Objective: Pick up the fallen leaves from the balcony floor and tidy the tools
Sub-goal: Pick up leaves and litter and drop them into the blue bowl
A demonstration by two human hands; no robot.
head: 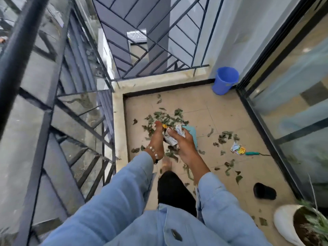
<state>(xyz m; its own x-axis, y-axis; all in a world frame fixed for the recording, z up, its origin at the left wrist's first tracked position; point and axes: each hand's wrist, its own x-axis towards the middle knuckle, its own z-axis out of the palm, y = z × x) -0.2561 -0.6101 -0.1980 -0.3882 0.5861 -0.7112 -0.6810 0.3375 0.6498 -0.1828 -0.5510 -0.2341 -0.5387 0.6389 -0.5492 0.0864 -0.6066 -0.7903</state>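
Home balcony: iron railing (pixel 150 41), tiled floor (pixel 221 121), potted plant (pixel 301 226).

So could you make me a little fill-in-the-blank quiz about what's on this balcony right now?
1. The bucket in the far corner is ____ in colour.
2. Both hands, left hand and right hand, hold a crumpled ____.
3. The floor tiles are littered with green ____.
4. The white plant pot stands at the ____ right of the view.

Missing words: blue; wrapper; leaves; bottom
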